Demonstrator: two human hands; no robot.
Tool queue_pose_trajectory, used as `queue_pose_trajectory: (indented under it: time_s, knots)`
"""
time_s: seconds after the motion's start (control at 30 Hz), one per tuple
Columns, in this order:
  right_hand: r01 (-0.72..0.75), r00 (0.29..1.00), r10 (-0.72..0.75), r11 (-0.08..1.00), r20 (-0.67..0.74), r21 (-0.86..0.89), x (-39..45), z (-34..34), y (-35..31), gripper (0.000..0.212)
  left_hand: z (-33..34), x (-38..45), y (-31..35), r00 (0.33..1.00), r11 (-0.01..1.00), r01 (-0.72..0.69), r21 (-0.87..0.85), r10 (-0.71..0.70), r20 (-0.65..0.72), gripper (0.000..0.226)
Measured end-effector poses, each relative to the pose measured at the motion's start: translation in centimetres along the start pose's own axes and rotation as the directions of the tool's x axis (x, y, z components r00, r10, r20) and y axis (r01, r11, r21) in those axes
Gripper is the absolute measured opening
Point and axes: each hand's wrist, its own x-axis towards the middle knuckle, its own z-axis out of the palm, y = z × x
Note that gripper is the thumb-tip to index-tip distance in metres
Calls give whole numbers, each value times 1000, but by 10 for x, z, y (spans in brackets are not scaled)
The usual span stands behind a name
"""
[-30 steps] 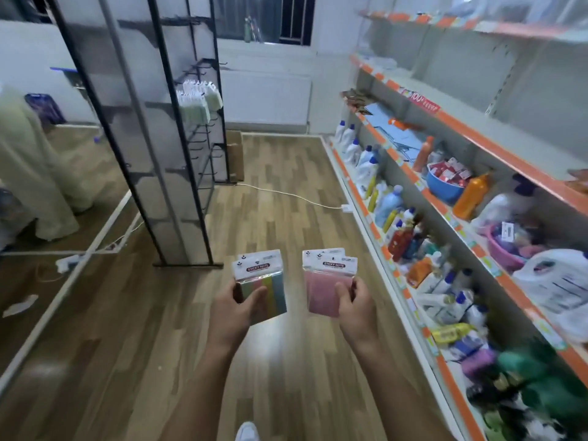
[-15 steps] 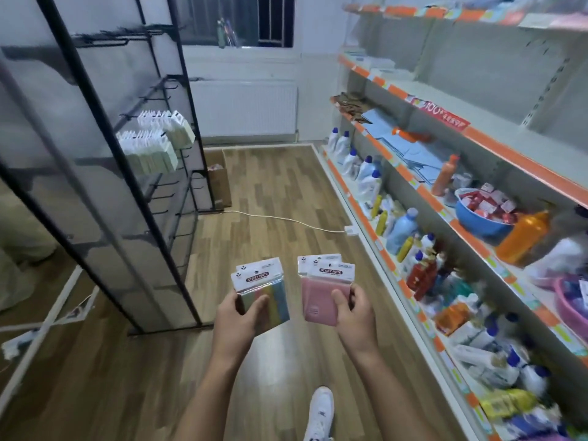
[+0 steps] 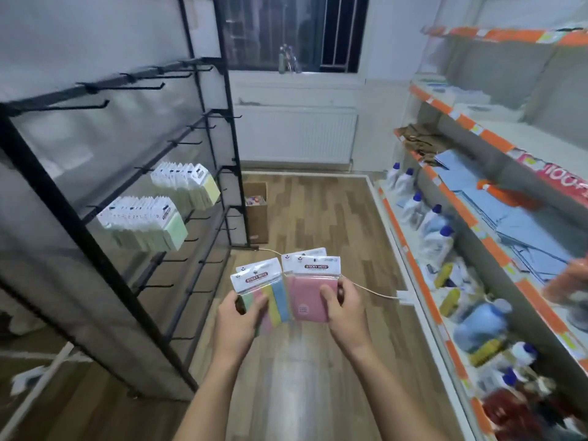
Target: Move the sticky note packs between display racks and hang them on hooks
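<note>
Striped multicolour pack (image 3: 270,294), pink pack (image 3: 310,297), black rack (image 3: 63,198), orange-edged shelves (image 3: 477,237).

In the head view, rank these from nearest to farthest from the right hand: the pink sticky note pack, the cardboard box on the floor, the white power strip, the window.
1. pink sticky note pack, gripped in the right hand
2. white power strip, on the floor to its right
3. cardboard box, beside the black rack's far end
4. window, in the back wall

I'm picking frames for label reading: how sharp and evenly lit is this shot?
Head view: the sticky note packs in both hands are sharp, print legible; the shelf goods at right smear with motion blur; wide-angle bending bows the black rack; a glare streak lies on the floor.
</note>
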Motion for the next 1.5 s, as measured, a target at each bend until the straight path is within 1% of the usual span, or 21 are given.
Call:
queue_pose_trajectory:
  time_s: [0.07, 0.2, 0.3, 0.4, 0.53, 0.63, 0.8, 0.87, 0.93, 1.0, 1.13, 1.2, 1.27, 1.3, 1.4, 1.43, 1.5]
  knots:
    - [2, 1000, -2, 1000, 19, 10, 44, 12, 5, 6, 15, 42, -2, 1000, 1000, 6, -3, -6, -14, 27]
    - [13, 999, -13, 1000, 29, 10, 141, 40, 9, 8, 46, 138, -2, 1000, 998, -3, -68, 2, -18, 14]
    - [30, 999, -30, 999, 24, -19, 213, 61, 7, 10, 65, 213, 8, 1000, 997, -29, -72, 28, -8, 15]
    - [68, 998, -68, 997, 9, -34, 277, 81, 0, 10, 83, 285, 23, 998, 995, -46, -85, 49, 36, 18]
    - [56, 998, -56, 998, -5, 1, 345, 104, -2, 11, 104, 357, 29, 997, 997, -49, -66, 53, 57, 22]
    - [41, 997, -43, 999, 61, 33, 393, 126, 2, 11, 112, 402, 28, 997, 998, -53, -39, 55, 53, 22]
    - [47, 970, -61, 997, 237, 63, 475, 170, 4, 17, 125, 467, 31, 996, 995, -53, -83, 47, -72, 18]
    - [48, 937, -80, 994, 340, 102, 510, 186, 3, 13, 130, 491, 33, 991, 991, -41, -125, 24, -135, 15]
    - [63, 885, -114, 990, 452, 128, 547, 202, 1, 14, 137, 513, 35, 978, 984, -31, -176, -6, -211, 14]
    - [64, 823, -118, 991, 555, 116, 581, 218, 3, 15, 146, 531, 36, 954, 974, -18, -225, -51, -296, 16]
    - [48, 669, -93, 995, 737, 82, 632, 249, 1, 17, 158, 552, 44, 858, 968, 10, -251, -137, -496, 17]
    - [5, 576, -92, 994, 812, 110, 646, 262, -3, 24, 160, 555, 47, 799, 969, 16, -248, -161, -580, 18]
    - [-64, 519, -48, 993, 853, 95, 655, 275, -8, 38, 163, 554, 49, 740, 973, 37, -228, -180, -648, 19]
    - [-94, 494, -14, 993, 869, 69, 657, 281, -10, 41, 164, 552, 48, 715, 975, 58, -217, -192, -672, 20]
    - [-237, 432, 75, 971, 899, 33, 656, 299, -16, 30, 164, 549, 49, 641, 977, 89, -196, -206, -739, 22]
    - [-272, 430, 90, 962, 898, 34, 654, 305, -18, 27, 163, 549, 51, 615, 977, 95, -188, -207, -761, 21]
    - [-287, 445, 90, 957, 891, 47, 651, 317, -21, 24, 162, 551, 55, 574, 979, 101, -177, -203, -793, 21]
